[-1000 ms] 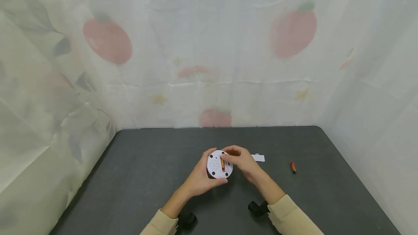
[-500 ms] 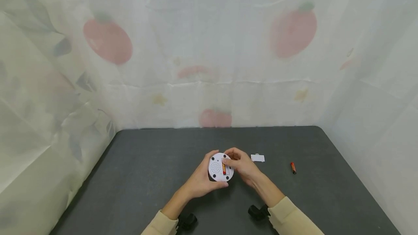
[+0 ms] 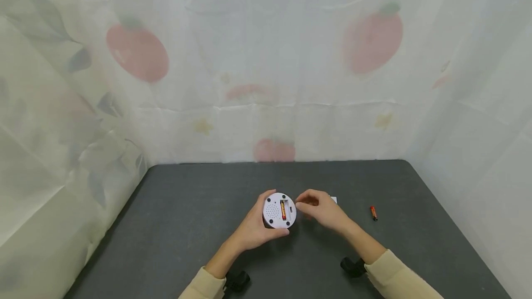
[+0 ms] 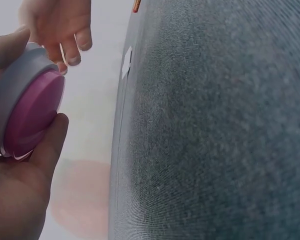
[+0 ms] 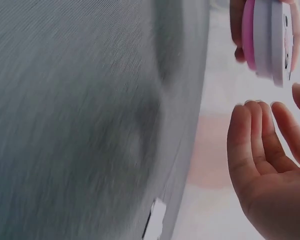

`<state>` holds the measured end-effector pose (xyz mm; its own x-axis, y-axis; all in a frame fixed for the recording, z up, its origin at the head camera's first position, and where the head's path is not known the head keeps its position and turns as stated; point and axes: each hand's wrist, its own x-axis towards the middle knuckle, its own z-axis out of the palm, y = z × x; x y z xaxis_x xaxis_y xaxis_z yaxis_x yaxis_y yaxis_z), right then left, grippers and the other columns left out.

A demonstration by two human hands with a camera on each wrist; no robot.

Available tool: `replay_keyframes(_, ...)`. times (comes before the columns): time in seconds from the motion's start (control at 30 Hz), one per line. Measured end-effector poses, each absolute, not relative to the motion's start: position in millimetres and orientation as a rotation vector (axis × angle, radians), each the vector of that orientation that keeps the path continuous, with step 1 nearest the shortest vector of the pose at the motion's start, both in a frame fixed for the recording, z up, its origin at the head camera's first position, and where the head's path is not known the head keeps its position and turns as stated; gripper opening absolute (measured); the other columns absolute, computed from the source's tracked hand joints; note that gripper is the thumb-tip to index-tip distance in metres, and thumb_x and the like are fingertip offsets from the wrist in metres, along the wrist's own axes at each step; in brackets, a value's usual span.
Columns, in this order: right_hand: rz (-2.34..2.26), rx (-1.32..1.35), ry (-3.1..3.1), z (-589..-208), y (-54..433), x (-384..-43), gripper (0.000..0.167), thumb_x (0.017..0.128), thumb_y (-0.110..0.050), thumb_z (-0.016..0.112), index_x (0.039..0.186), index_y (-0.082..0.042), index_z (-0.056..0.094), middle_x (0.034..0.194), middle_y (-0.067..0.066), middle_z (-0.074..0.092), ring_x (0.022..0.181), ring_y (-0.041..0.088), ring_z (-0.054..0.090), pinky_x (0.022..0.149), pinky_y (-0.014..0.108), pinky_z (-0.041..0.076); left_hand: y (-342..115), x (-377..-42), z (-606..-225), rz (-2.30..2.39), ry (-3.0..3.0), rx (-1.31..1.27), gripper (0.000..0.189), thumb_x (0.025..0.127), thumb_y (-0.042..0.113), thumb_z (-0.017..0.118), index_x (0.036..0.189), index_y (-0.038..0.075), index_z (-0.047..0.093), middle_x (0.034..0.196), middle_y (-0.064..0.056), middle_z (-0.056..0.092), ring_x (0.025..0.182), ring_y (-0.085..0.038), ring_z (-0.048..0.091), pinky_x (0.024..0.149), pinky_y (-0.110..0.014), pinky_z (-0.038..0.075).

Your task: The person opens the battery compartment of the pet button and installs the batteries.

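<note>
My left hand (image 3: 254, 228) grips a round white device (image 3: 272, 211) by its rim, its underside turned up. That underside has speaker holes, dark round feet and an uncovered battery compartment. One orange-and-black battery (image 3: 283, 210) lies in the compartment, with a bare slot beside it. In the left wrist view the device's pink domed side (image 4: 37, 112) faces the table. Just to the right, my right hand (image 3: 326, 210) hovers beside the device, apart from it in the right wrist view, its fingers (image 5: 242, 135) loosely extended and holding nothing.
A white battery cover (image 3: 334, 199) lies on the dark table (image 3: 199, 188), partly hidden behind my right hand. Farther right lies a loose orange battery (image 3: 373, 213). A printed curtain (image 3: 316, 128) borders the table's back and sides. Black wrist mounts (image 3: 353, 266) sit under both forearms.
My right hand has come off the battery in the compartment and shifted right, covering part of the battery cover. My left hand still holds the device, with only slight movement.
</note>
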<state>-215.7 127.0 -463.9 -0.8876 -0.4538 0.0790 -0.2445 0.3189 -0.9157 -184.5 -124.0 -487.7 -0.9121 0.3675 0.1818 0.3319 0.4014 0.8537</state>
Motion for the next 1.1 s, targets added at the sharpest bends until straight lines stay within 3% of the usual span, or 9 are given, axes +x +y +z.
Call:
replay_keyframes(0.2, -1.340, -0.760, 2.655, -465, 144, -212, 0.021, 0.100, -0.032, 0.067, 0.111, -0.015, 0.071, 0.100, -0.007, 0.067, 0.088, 0.011, 0.062, 0.078, 0.032, 0.052, -124, -185, -488, 1.567, 2.627, 0.630, 0.104, 0.073, 0.042, 0.092, 0.155, 0.034, 0.027, 0.126, 0.003, 0.054, 0.106, -0.016, 0.057, 0.092, -0.040, 0.044)
replay_keyframes(0.37, -1.161, -0.852, 2.798, -470, 159, -210, 0.021, 0.100, -0.027, 0.067, 0.112, -0.009, 0.071, 0.098, -0.010, 0.065, 0.088, 0.008, 0.062, 0.079, 0.033, 0.052, -123, -184, -488, 1.565, 2.634, 0.628, 0.104, 0.073, 0.041, 0.092, 0.155, 0.034, 0.028, 0.127, 0.002, 0.054, 0.107, -0.017, 0.056, 0.092, -0.040, 0.044)
replay_keyframes(0.67, -0.771, -0.890, 3.020, -478, 193, -210, 0.025, 0.097, -0.028, 0.072, 0.113, -0.010, 0.071, 0.109, -0.004, 0.065, 0.108, 0.022, 0.061, 0.089, 0.045, 0.051, -125, -185, -490, 1.553, 2.647, 0.605, 0.104, 0.073, 0.040, 0.092, 0.155, 0.035, 0.028, 0.125, 0.003, 0.055, 0.104, -0.016, 0.057, 0.090, -0.039, 0.044)
replay_keyframes(1.1, -0.538, -0.893, 3.156, -484, 247, -217, 0.040, 0.093, -0.029, 0.076, 0.123, -0.003, 0.068, 0.127, 0.014, 0.062, 0.120, 0.039, 0.057, 0.098, 0.056, 0.046, -128, -185, -493, 1.551, 2.653, 0.595, 0.104, 0.073, 0.041, 0.092, 0.154, 0.035, 0.028, 0.125, 0.002, 0.055, 0.102, -0.016, 0.057, 0.089, -0.039, 0.045)
